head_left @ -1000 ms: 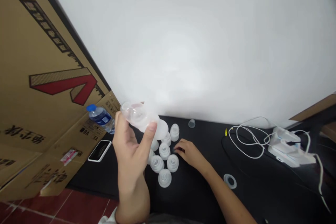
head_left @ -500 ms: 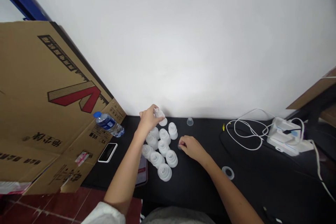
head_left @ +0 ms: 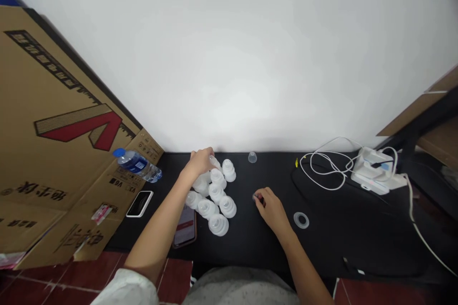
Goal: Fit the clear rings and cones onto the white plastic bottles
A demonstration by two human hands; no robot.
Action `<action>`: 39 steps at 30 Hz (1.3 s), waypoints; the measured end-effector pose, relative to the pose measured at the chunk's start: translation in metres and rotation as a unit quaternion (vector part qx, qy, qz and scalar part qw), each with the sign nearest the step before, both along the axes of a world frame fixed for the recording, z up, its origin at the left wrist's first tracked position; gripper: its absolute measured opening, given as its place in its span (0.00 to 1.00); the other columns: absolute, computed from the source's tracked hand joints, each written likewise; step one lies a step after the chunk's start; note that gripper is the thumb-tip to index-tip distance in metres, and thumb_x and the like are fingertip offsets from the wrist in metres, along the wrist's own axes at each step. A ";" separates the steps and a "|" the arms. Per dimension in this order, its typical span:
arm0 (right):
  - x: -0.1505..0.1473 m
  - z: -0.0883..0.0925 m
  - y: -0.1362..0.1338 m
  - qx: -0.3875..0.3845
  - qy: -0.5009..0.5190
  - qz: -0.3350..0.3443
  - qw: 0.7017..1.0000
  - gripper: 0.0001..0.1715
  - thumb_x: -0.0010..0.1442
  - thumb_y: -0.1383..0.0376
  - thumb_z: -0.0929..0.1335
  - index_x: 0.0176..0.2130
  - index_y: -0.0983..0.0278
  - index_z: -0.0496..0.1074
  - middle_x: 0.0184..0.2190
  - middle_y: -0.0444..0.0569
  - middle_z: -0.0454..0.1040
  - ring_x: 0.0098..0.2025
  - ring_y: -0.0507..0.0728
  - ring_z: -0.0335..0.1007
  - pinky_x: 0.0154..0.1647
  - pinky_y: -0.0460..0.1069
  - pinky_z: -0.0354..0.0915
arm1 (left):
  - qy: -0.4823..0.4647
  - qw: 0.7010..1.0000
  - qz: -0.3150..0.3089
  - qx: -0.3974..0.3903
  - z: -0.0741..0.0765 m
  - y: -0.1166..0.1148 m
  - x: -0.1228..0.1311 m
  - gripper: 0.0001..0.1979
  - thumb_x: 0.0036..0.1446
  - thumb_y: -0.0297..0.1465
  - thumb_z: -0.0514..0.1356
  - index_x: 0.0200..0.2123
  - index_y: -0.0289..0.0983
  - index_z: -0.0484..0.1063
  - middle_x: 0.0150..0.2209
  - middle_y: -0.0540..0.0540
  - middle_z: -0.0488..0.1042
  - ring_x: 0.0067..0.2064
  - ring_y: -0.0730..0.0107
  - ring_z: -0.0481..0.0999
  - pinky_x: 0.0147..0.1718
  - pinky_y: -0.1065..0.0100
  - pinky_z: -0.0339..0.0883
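Note:
My left hand [head_left: 202, 162] is at the back of a cluster of white translucent stepped bottle tops [head_left: 218, 224], its fingers closed round one bottle top [head_left: 214, 162]. That piece is at the level of the others and partly hidden by the hand. My right hand [head_left: 270, 206] rests low over the black table, right of the cluster, thumb and fingertips pinched on a small clear piece [head_left: 255, 197], too hidden to name. A clear dome-shaped cap [head_left: 252, 157] stands near the wall. A flat white ring [head_left: 301, 220] lies right of my right hand.
Left are a large cardboard box [head_left: 67, 138], a water bottle [head_left: 139, 165] and a white phone [head_left: 140, 204]. Another phone [head_left: 185, 226] lies under my left forearm. A white charging device [head_left: 377, 171] with looped cables [head_left: 331, 167] sits right. The white wall [head_left: 229, 57] borders the black table [head_left: 257, 248].
My left hand has lowered the bottle top from a tilted hold to the back of the cluster. My right hand has drawn away from the cluster, to the right. The view has shifted slightly.

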State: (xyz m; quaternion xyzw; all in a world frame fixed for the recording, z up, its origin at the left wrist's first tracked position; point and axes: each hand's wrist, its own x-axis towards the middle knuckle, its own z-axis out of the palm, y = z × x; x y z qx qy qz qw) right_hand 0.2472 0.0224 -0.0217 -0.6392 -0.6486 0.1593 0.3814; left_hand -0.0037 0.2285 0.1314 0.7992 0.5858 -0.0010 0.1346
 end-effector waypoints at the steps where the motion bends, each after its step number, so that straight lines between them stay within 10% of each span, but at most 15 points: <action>1: -0.001 0.000 0.001 0.001 0.003 -0.001 1.000 0.07 0.71 0.66 0.67 0.45 0.57 0.77 0.39 0.48 0.77 0.30 0.57 0.77 0.35 0.51 0.73 | 0.002 1.000 -0.003 -0.002 0.002 -0.001 0.000 0.21 0.50 0.34 0.76 0.48 0.40 0.77 0.47 0.38 0.86 0.56 0.38 0.83 0.61 0.48 0.63; 10: 0.009 0.011 -0.022 0.069 -0.004 -0.053 0.996 0.12 0.77 0.62 0.66 0.54 0.59 0.77 0.41 0.51 0.79 0.33 0.58 0.77 0.39 0.53 0.76 | -0.118 0.993 -0.015 -0.021 0.024 -0.015 -0.026 0.27 0.54 0.39 0.74 0.57 0.42 0.77 0.54 0.40 0.87 0.59 0.44 0.85 0.64 0.50 0.70; 16: 0.045 0.014 -0.078 0.099 -0.135 -0.221 0.961 0.16 0.76 0.54 0.70 0.53 0.62 0.79 0.46 0.60 0.79 0.47 0.68 0.74 0.51 0.63 0.74 | -0.290 0.925 0.018 0.246 0.039 -0.117 -0.043 0.16 0.70 0.40 0.65 0.57 0.43 0.79 0.58 0.41 0.84 0.61 0.49 0.82 0.66 0.48 0.72; 19: 0.056 0.006 -0.102 0.035 -0.147 -0.256 0.955 0.30 0.73 0.44 0.71 0.59 0.63 0.77 0.51 0.64 0.77 0.51 0.73 0.74 0.54 0.69 0.73 | -0.430 0.850 -0.016 0.305 0.021 -0.194 -0.016 0.07 0.68 0.30 0.67 0.48 0.44 0.79 0.46 0.45 0.83 0.49 0.55 0.84 0.51 0.52 0.80; 24: 0.050 -0.011 -0.093 -0.015 -0.048 -0.155 0.987 0.21 0.77 0.52 0.67 0.62 0.58 0.75 0.52 0.61 0.76 0.54 0.71 0.78 0.56 0.66 0.76 | -0.469 0.868 -0.156 -0.040 -0.059 -0.276 0.058 0.14 0.74 0.25 0.58 0.56 0.47 0.77 0.44 0.44 0.81 0.38 0.65 0.81 0.35 0.64 0.79; 29: 0.039 -0.010 -0.027 -0.014 -0.009 -0.045 0.999 0.20 0.73 0.64 0.69 0.62 0.59 0.75 0.54 0.60 0.74 0.56 0.69 0.77 0.60 0.66 0.76 | -0.474 0.870 -0.120 -0.067 -0.119 -0.259 0.102 0.13 0.75 0.26 0.56 0.56 0.44 0.76 0.45 0.44 0.77 0.36 0.66 0.77 0.36 0.64 0.77; 39: 0.041 0.007 -0.003 0.022 0.017 0.046 0.999 0.21 0.70 0.63 0.71 0.61 0.56 0.78 0.62 0.58 0.69 0.55 0.65 0.74 0.59 0.63 0.75 | -0.501 0.857 -0.063 0.101 -0.125 -0.191 0.110 0.13 0.76 0.25 0.54 0.56 0.43 0.73 0.50 0.41 0.74 0.47 0.61 0.79 0.47 0.60 0.77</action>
